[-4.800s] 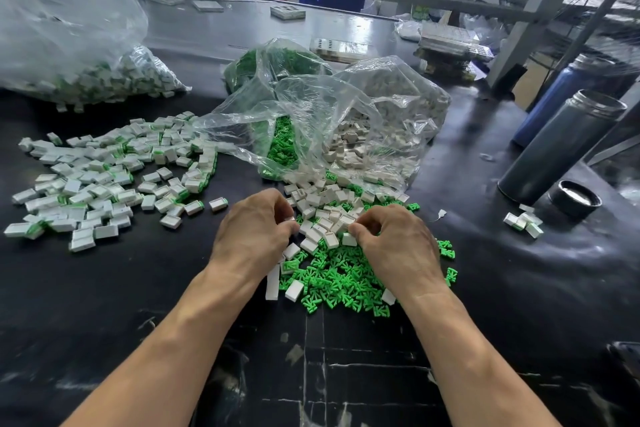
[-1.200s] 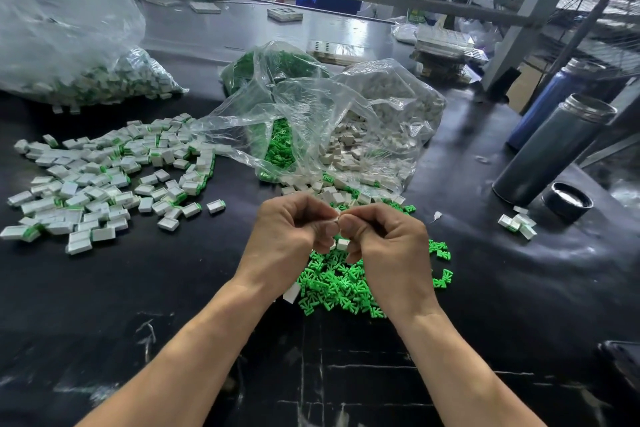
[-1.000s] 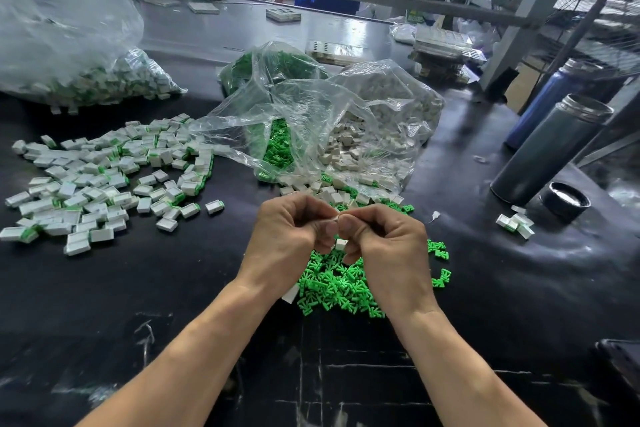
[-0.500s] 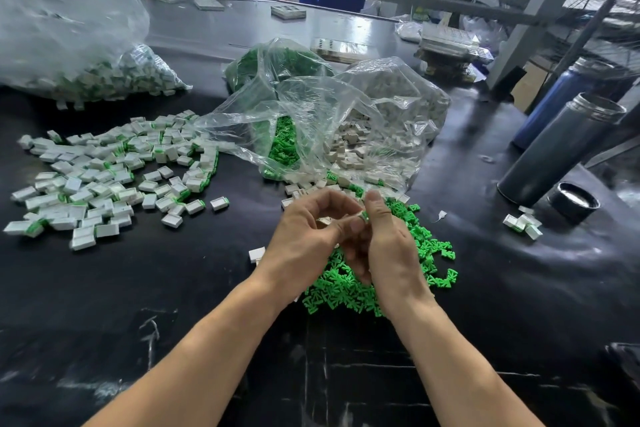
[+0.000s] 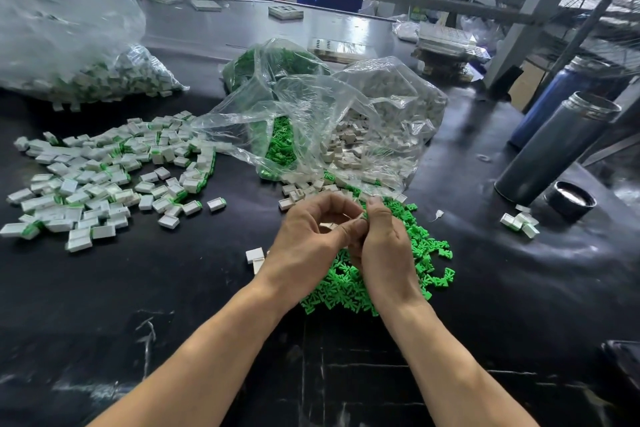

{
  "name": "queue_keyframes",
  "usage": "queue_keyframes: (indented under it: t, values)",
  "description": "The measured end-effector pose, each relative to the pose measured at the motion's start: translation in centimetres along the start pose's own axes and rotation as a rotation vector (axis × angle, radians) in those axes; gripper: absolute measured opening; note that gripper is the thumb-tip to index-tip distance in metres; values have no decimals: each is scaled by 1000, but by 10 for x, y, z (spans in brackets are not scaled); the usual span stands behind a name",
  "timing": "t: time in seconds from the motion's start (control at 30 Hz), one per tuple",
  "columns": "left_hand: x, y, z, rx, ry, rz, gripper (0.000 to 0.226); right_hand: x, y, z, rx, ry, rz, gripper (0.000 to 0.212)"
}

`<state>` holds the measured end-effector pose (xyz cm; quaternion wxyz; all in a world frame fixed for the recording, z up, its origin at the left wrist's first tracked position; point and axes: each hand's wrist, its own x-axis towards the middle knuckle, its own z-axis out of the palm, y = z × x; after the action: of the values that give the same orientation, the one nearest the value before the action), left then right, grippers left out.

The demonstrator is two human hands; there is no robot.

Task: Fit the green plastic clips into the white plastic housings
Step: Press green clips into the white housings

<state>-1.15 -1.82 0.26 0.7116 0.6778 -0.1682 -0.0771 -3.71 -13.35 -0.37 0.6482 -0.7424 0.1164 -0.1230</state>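
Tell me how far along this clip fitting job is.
Done: a spread of fitted housings lies to the left, with a bagful behind. In hand: the left hand and right hand pinch one small piece together. Left: a heap of loose green clips and a bag of white housings.

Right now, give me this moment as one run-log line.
step: fitting clip into housing | left hand: pinching white housing | right hand: pinching same housing | loose clips: under hands | finished pile: left

Loose pile of small green plastic clips (image 5: 420,250) sits on the black table, with little white rectangular plastic housings (image 5: 304,189) scattered just behind it, touching.
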Motion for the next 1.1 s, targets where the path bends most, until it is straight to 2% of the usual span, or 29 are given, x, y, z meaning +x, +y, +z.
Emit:
queue_keyframes:
  t: [0.33,0.73,0.9,1.1]
  values:
    - [-1,2,1,11,60,-8,7,5,2,7,-118,137,-148,57]
    - [0,-3,-3,44,36,15,5,6,8,8,-151,134,-202,62]
    - [1,-2,-3,13,28,23,7,3,5,9,-63,110,-181,58]
    - [3,1,-11,43,102,2,7,6,5,-5,-87,99,-184,56]
